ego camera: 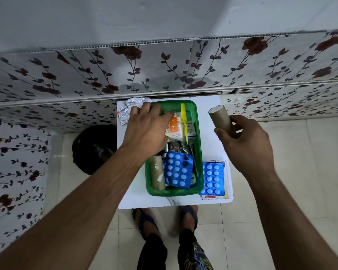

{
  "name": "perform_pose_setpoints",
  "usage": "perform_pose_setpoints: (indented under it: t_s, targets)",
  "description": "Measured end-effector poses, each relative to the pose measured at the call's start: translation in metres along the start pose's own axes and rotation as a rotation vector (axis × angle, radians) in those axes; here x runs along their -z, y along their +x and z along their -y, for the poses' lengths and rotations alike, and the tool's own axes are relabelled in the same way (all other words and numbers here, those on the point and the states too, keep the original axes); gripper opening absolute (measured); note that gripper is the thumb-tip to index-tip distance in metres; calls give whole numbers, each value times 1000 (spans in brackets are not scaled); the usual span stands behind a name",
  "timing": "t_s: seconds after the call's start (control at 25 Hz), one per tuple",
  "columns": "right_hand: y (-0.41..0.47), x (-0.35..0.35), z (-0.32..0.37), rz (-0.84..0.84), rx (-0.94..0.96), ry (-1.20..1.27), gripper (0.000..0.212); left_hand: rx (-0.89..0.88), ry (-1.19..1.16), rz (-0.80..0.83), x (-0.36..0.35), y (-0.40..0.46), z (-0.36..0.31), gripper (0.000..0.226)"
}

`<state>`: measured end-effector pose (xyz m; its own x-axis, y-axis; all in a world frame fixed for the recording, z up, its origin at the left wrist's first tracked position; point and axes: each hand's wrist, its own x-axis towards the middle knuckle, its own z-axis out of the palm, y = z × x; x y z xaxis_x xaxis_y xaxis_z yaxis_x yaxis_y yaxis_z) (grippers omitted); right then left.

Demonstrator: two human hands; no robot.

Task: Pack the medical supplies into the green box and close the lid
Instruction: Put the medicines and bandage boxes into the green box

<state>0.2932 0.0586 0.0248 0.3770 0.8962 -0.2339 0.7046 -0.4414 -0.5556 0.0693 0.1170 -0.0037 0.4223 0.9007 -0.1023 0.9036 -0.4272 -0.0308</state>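
Green box [198,152] stands open in the middle of a small white table [209,152], with no lid on it. Inside, at its 12 o'clock end, lies a pack of cotton swabs [175,128] with an orange label that reads "TULIPS". Beside it, toward 3 o'clock, is a white carton [190,129]; its print is too small to read. At the 6 o'clock end a blue blister sheet [177,170] of round tablets lies tilted, and a brown cardboard tube [157,172] lies just beside it at 9 o'clock.

Left hand [146,129] reaches into the box, palm down, fingers spread over the swab pack and the far rim; I cannot tell if it grips anything. Right hand [246,139] is at 3 o'clock of the box, above the table edge, and holds a second cardboard tube [220,118] between thumb and fingers.

Another blue blister strip [213,178] rests on a leaflet at 4 o'clock, outside the box. Crumpled foil strips [128,110] lie at 11 o'clock.
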Motion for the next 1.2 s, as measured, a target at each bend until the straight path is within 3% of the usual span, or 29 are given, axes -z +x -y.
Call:
perform_pose_setpoints:
  t_s: [0.24,0.36,0.44,0.52,0.64,0.72,0.84,0.96,1.08,1.2]
  targets:
    - [-25,11,31,120,39,8,30,17,-183,-4,12,-10,7,69]
    - [-46,-4,51,340,-50,89,23,240,-432,-169,17,-40,18,50]
    - [-63,-23,58,428,-38,-46,39,377,-518,-232,8,-64,28,41]
    - [-74,-42,60,436,20,-188,46,444,-574,-200,-7,-83,36,38]
    - [-76,-59,57,436,109,-299,27,465,-625,-128,-26,-97,43,37]
    - [-77,-66,56,435,165,-299,39,464,-656,-107,-35,-102,45,35]
    - [-76,-74,54,431,194,-302,25,454,-704,-78,-43,-106,46,34]
    - [-75,-68,55,466,203,-283,31,433,-730,-55,-45,-106,44,32]
    - [-65,-35,48,296,86,-72,28,489,-816,-80,-41,-104,47,26]
    - [-50,-7,11,51,-88,-2,16,714,-1004,-125,-39,-81,58,20]
